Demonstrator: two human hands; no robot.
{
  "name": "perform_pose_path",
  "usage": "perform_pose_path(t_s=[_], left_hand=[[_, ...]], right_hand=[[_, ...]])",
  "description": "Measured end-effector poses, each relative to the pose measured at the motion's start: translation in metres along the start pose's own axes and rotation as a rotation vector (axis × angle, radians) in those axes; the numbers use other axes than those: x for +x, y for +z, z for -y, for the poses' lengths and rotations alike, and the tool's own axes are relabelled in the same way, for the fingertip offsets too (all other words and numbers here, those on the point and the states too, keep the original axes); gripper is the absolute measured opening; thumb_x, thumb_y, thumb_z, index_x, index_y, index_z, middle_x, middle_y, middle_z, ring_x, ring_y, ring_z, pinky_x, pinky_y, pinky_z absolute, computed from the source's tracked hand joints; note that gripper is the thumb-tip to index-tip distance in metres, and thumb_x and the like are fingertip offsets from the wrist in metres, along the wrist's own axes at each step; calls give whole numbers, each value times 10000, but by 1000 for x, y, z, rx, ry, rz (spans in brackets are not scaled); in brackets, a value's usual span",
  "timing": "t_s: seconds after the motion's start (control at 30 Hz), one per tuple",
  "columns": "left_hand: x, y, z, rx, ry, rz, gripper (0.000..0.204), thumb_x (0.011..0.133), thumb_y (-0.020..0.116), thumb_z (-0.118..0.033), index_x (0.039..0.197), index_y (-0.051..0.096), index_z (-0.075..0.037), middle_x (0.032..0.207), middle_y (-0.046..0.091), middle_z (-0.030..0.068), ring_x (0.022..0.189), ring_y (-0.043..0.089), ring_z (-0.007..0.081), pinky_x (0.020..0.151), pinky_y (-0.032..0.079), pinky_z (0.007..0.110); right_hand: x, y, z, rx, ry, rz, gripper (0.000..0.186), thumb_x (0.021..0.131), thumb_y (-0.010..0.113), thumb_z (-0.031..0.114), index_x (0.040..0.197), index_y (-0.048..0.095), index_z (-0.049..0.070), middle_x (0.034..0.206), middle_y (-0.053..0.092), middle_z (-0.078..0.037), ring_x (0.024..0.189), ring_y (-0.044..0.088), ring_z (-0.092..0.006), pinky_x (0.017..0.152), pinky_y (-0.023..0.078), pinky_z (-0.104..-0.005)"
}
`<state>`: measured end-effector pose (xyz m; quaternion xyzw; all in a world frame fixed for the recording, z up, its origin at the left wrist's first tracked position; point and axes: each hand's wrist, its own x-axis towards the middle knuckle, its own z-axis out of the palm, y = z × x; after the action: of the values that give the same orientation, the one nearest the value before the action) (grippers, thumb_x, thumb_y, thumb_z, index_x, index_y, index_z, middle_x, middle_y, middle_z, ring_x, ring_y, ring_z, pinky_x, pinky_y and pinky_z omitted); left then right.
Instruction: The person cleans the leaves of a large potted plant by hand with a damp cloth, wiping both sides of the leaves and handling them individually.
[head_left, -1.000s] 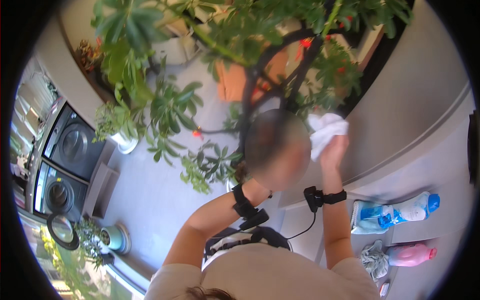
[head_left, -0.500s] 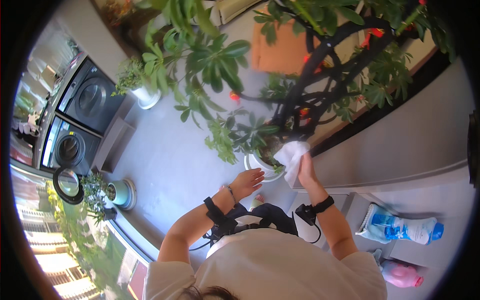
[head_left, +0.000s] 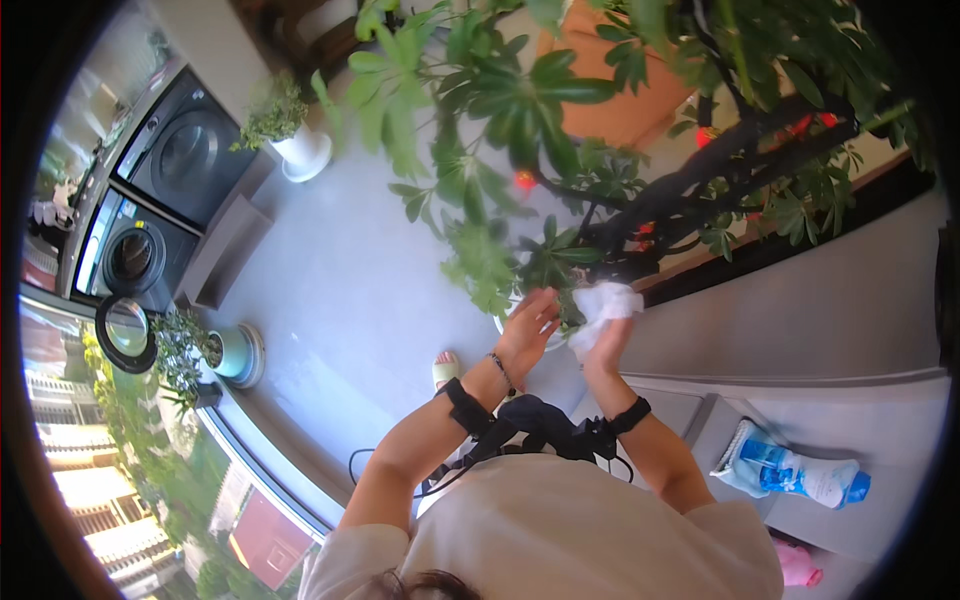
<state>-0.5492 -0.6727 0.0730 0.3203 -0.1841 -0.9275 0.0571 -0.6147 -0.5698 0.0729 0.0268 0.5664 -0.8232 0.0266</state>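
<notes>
My left hand [head_left: 528, 332] is open, fingers apart, beside the lower leaves of a potted tree [head_left: 555, 260] with dark twisting branches and red ornaments [head_left: 645, 232]. Just to its right, my right hand [head_left: 608, 345] grips a crumpled white cloth [head_left: 610, 300] held low by the base of the trunk. Part of the tree's white pot [head_left: 510, 326] shows behind my left hand; the rest is hidden by hands, cloth and foliage.
Stacked washer [head_left: 135, 250] and dryer [head_left: 180, 155] stand left, near small plants in white [head_left: 298, 148] and mint [head_left: 232, 355] pots. A window runs lower left. On a right-hand ledge lie a blue-capped bottle [head_left: 820, 480] and pink container [head_left: 800, 565]. An orange object [head_left: 615, 85] sits behind branches.
Both hands first moved down from higher among the branches toward the pot. My left hand has since risen slightly and right toward the leaves beside the cloth, which stays in my right hand.
</notes>
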Motion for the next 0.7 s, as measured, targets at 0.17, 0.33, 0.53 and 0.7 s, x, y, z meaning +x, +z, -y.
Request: perform_pose_path(t_s=[0.17,0.33,0.53,0.7], left_hand=[[1,-39,4,4,-275,-5,278,816,563,-125,1078,472,-97,1051,527,46,996,481,174,877,376,318],[12,-112,-8,-124,-230,-272,296,793,534,-43,1071,451,-103,999,524,47,963,500,190,873,385,337],[2,-124,-71,-117,-230,-321,283,772,537,-25,1041,465,-82,989,517,55,955,501,198,881,381,336],[11,-153,-122,-73,-250,-195,305,785,534,-57,1080,458,-73,1025,505,68,978,486,199,880,380,336]], right_hand=[[3,-18,20,-59,54,112,341,848,435,331,1003,499,34,948,523,-60,875,526,-172,773,430,-318],[-1,-40,-5,9,322,-180,358,848,425,396,1008,492,83,939,513,-27,870,514,-190,779,428,-329],[-34,-46,-20,-7,618,-344,375,861,381,465,1040,470,147,976,498,-25,925,497,-200,801,447,-349],[-83,-11,-65,27,542,-325,378,873,362,473,1018,480,145,961,512,-26,897,514,-199,803,451,-360]])
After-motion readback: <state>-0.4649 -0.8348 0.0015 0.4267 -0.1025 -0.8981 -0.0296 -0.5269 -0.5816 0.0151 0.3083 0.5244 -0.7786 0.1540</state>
